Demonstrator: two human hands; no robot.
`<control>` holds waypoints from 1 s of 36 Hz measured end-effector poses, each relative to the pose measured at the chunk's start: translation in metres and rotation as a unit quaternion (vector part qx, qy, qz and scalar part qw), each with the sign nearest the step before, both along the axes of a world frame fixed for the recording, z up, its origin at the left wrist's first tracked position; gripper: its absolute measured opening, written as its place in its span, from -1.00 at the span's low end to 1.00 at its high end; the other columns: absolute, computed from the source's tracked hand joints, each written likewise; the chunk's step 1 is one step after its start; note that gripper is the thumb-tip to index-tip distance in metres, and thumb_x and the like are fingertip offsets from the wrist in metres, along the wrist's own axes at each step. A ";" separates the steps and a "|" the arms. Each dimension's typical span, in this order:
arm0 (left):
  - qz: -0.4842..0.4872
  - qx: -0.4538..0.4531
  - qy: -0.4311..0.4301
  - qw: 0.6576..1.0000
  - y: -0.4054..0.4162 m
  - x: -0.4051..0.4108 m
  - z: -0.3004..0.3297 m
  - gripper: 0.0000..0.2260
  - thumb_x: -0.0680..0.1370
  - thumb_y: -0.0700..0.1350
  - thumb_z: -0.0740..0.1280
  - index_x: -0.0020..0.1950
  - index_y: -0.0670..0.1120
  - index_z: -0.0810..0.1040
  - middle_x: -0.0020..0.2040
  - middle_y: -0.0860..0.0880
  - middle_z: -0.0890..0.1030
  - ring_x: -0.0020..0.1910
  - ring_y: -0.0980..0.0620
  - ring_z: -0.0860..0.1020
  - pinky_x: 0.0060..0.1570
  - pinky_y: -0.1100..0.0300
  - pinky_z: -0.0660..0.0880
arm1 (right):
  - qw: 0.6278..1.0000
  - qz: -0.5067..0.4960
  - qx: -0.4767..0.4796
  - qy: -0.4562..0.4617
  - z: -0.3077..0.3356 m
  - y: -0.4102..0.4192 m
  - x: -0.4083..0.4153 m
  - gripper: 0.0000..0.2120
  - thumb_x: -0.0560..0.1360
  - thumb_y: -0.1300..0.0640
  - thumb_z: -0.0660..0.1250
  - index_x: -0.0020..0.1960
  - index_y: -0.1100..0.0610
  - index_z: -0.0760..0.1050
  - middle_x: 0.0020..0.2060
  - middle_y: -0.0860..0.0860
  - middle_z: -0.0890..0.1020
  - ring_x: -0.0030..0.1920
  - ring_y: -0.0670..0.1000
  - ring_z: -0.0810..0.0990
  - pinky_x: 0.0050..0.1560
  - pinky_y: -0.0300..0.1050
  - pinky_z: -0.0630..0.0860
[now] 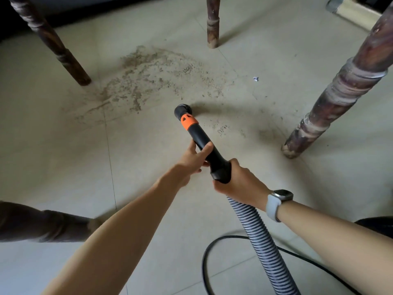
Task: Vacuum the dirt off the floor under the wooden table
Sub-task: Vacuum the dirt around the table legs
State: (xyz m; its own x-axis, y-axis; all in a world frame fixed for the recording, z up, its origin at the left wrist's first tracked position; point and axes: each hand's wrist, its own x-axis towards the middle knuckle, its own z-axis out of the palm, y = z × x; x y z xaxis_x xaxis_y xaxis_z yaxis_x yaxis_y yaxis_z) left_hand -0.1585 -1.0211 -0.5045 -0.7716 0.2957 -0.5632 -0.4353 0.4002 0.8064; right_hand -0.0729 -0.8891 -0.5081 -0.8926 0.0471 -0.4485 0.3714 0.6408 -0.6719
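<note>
2 bare forearms; a smartwatch (281, 195) with pale band on the right wrist.

Black vacuum nozzle (183, 111) with orange collar, angled down to pale tiled floor (63, 158). Ribbed grey hose (261, 245) trailing behind. Sandy dirt (148, 79) spread between dark turned table legs (340, 86) (smaller scatter near right leg).

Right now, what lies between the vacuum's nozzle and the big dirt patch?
In the head view, only bare tile floor separates the nozzle from the dirt patch.
</note>
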 end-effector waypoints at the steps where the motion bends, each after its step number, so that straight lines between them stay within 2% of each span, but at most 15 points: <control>1: -0.009 0.005 -0.011 1.000 -0.001 0.007 -0.001 -0.57 0.61 0.11 0.19 0.44 0.05 0.20 0.11 -0.05 0.57 -0.03 0.00 0.57 -0.17 0.18 0.38 | 1.000 0.011 0.008 -0.005 0.002 0.003 0.007 -0.63 0.43 -0.05 0.35 0.06 0.11 0.27 -0.23 0.02 0.60 -0.28 0.04 0.64 -0.26 -0.03 0.58; 6: -0.025 0.041 -0.069 0.996 0.004 0.037 -0.007 -0.64 0.59 0.09 0.23 0.33 0.00 0.32 0.00 0.01 0.56 -0.09 0.05 0.52 -0.07 0.15 0.38 | 0.998 0.016 -0.013 -0.057 0.004 0.020 0.040 -0.61 0.41 -0.07 0.38 0.08 0.04 0.28 -0.22 0.00 0.62 -0.26 -0.02 0.64 -0.27 -0.11 0.60; 9: -0.028 0.041 -0.070 0.996 0.012 0.046 -0.007 -0.65 0.58 0.08 0.25 0.29 -0.06 0.36 0.02 -0.02 0.56 -0.10 0.05 0.51 -0.11 0.16 0.38 | 0.998 -0.004 -0.028 -0.064 0.005 0.024 0.052 -0.63 0.41 -0.05 0.39 0.08 0.03 0.29 -0.22 -0.01 0.61 -0.25 -0.03 0.64 -0.28 -0.16 0.56; 12: -0.010 0.045 -0.074 0.996 0.012 0.047 -0.002 -0.68 0.58 0.07 0.26 0.24 -0.09 0.38 -0.05 0.01 0.55 -0.13 0.05 0.52 -0.09 0.14 0.37 | 0.998 -0.014 -0.041 -0.053 0.006 0.019 0.056 -0.63 0.40 -0.06 0.39 0.06 0.04 0.31 -0.22 -0.01 0.61 -0.25 -0.04 0.63 -0.27 -0.15 0.56; 16: 0.006 0.027 -0.062 0.998 -0.006 0.049 0.001 -0.70 0.58 0.06 0.26 0.19 -0.10 0.39 -0.07 0.01 0.55 -0.15 0.06 0.52 -0.15 0.15 0.35 | 0.996 -0.003 -0.076 -0.051 0.010 0.004 0.053 -0.64 0.41 -0.03 0.39 0.07 0.06 0.31 -0.18 -0.01 0.60 -0.22 -0.06 0.61 -0.32 -0.25 0.49; 22: 0.058 -0.012 -0.044 0.997 -0.038 0.058 0.002 -0.70 0.58 0.05 0.25 0.20 -0.12 0.40 -0.02 -0.05 0.55 -0.15 0.05 0.51 -0.19 0.17 0.35 | 0.988 0.025 -0.138 -0.070 0.007 -0.026 0.051 -0.64 0.41 -0.01 0.39 0.08 0.08 0.33 -0.17 0.00 0.61 -0.23 -0.06 0.61 -0.33 -0.26 0.51; 25: 0.070 -0.015 -0.059 0.996 -0.049 0.073 0.000 -0.70 0.58 0.04 0.25 0.19 -0.14 0.40 -0.04 -0.07 0.56 -0.16 0.02 0.51 -0.19 0.17 0.35 | 0.987 0.072 -0.113 -0.087 0.008 -0.028 0.059 -0.61 0.41 -0.05 0.38 0.11 0.08 0.32 -0.16 -0.02 0.60 -0.20 -0.04 0.62 -0.26 -0.20 0.56; 29: 0.070 -0.009 -0.073 0.995 -0.055 0.079 0.004 -0.72 0.57 0.04 0.28 0.13 -0.12 0.42 -0.09 -0.05 0.57 -0.19 0.04 0.52 -0.18 0.18 0.36 | 0.989 0.076 -0.089 -0.090 0.011 -0.031 0.067 -0.61 0.41 -0.10 0.37 0.08 0.07 0.30 -0.20 -0.04 0.58 -0.25 -0.06 0.60 -0.34 -0.26 0.49; 31: 0.090 0.000 -0.081 0.993 -0.055 0.073 0.008 -0.78 0.57 0.03 0.28 0.07 -0.10 0.44 -0.14 -0.03 0.56 -0.23 0.06 0.51 -0.20 0.17 0.35 | 0.990 0.074 -0.079 -0.087 0.013 -0.035 0.065 -0.61 0.41 -0.12 0.37 0.05 0.06 0.30 -0.21 -0.06 0.58 -0.27 -0.08 0.59 -0.37 -0.27 0.46; 34: 0.157 0.003 -0.092 0.983 -0.057 0.063 0.013 -0.85 0.59 0.00 0.27 -0.05 -0.07 0.46 -0.22 0.00 0.53 -0.27 0.07 0.48 -0.24 0.19 0.32 | 0.986 0.095 -0.081 -0.108 0.013 -0.041 0.058 -0.58 0.39 -0.11 0.38 0.08 0.10 0.32 -0.19 -0.05 0.61 -0.23 -0.07 0.62 -0.29 -0.21 0.55; 36: 0.158 -0.023 -0.087 0.983 -0.064 0.058 0.016 -0.85 0.58 0.02 0.28 -0.08 -0.05 0.47 -0.19 0.01 0.53 -0.22 0.07 0.48 -0.21 0.18 0.33 | 0.979 0.094 -0.134 -0.120 0.011 -0.048 0.054 -0.62 0.39 -0.06 0.41 0.05 0.13 0.38 -0.25 -0.06 0.63 -0.26 -0.09 0.63 -0.31 -0.24 0.52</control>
State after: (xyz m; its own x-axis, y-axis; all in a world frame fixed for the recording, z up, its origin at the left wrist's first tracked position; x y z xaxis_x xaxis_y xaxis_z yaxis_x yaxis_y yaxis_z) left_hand -0.1003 -1.0852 -0.4886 -0.7109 0.0275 -0.7027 -0.6743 0.2569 0.6923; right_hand -0.0192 -0.9373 -0.4970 -0.7414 -0.2558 -0.6204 0.4320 0.5255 -0.7330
